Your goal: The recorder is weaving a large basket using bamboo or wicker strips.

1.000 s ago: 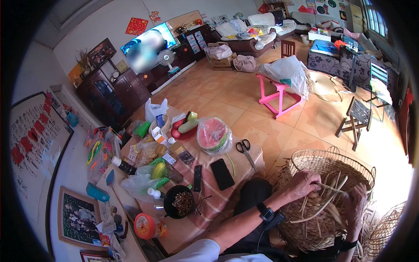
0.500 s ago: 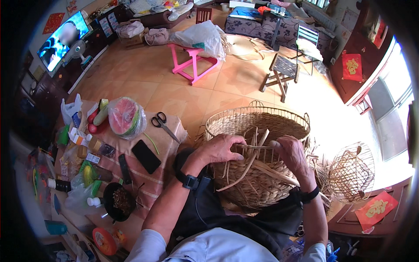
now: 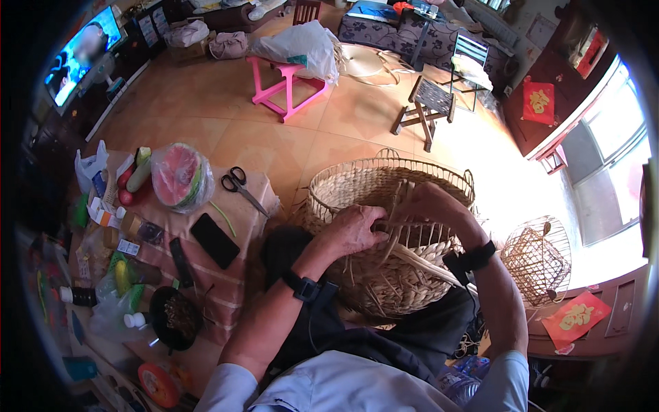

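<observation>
Extending inward from the lower edge of the frame, both forearms carried black wristbands [image 3: 302, 285]. The left hand [image 3: 353, 228], at frame centre, was closed, its thumb and forefinger pinching a pale fibre strand [image 3: 410, 223]. The right hand [image 3: 439, 206], right of centre, was bent over with its fingers curled near the strand; the fingertips were largely hidden, so whether it gripped anything could not be told. Both hands were positioned at the near part of the rim of the woven basket [image 3: 384, 288], located just right of centre, beyond the dark trousers [image 3: 357, 350].

At the lower left, a cloth-covered table [image 3: 223, 288] bore a black bowl [image 3: 156, 323], a remote control [image 3: 181, 262] and a black phone [image 3: 215, 240]. Farther up, scissors [image 3: 246, 191] lay beside a plastic-wrapped cut watermelon [image 3: 180, 177]. An openwork basket [image 3: 539, 264] was situated at the right.

In the upper part of the frame, a folding stool [image 3: 434, 96] stood right of a pink stool [image 3: 288, 96], which supported a white plastic bag [image 3: 305, 48]. A lit screen [image 3: 86, 51] occupied the upper left.
</observation>
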A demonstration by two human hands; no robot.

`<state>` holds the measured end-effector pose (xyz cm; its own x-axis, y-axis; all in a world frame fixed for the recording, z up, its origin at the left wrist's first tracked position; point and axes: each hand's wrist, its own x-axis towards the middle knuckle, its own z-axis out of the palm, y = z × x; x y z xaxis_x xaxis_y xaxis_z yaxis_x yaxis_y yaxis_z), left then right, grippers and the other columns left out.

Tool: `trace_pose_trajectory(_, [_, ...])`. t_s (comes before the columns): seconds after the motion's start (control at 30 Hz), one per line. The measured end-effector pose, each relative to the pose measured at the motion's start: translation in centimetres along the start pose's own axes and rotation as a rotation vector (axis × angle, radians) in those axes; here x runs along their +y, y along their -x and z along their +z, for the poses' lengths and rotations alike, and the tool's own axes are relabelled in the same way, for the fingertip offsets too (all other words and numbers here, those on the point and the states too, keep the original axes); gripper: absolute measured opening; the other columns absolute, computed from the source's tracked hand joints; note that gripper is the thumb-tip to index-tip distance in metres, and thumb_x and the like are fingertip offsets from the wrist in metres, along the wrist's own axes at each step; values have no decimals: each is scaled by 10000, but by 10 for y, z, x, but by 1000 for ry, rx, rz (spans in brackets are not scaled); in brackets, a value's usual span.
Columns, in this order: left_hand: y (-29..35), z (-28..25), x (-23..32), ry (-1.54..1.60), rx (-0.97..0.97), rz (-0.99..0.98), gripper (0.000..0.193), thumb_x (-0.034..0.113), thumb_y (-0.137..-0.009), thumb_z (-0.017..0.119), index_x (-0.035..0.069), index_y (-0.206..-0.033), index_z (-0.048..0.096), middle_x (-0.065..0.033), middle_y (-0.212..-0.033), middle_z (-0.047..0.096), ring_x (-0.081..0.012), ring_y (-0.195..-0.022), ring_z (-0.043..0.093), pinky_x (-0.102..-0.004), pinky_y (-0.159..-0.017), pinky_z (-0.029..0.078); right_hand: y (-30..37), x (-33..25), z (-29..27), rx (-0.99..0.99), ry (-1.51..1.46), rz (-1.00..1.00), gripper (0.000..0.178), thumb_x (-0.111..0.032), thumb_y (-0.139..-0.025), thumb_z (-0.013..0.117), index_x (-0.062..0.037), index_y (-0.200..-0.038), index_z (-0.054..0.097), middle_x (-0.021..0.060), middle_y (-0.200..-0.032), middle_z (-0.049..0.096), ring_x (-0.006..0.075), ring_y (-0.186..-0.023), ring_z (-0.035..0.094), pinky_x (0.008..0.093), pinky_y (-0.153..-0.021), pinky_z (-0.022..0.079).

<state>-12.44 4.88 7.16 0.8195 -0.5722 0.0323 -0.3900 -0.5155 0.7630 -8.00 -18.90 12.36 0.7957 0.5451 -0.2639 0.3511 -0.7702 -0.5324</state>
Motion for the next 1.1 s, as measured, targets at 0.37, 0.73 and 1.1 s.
trace_pose_trajectory(0.37, [-14,1,-1,27,-100,15,290,257,-827,773,86,-1054,716,-150,-890,733,-325,-879,715,-420,-802,541,15,122,-19,432,557,118,95,-43,-856,605,-62,-880,695,130,-762,635,347,-764,631,454,-678,489])
trace_pose_trajectory(0.73, [-24,4,15,214,-155,-7,333,200,-817,791,-5,-1058,685,-172,-971,760,-292,-854,739,-395,-787,565,52,63,-13,673,404,46,232,50,-862,581,-16,-1077,636,198,-1168,627,381,-973,656,458,-782,545])
trace_pose_trajectory(1.1, [-50,-7,-10,263,-454,67,340,205,-800,796,36,-1091,748,-88,-878,759,-150,-776,659,-347,-731,524,98,-44,76,884,204,37,272,31,-859,662,-61,-1114,648,143,-1077,631,362,-953,645,451,-763,538])
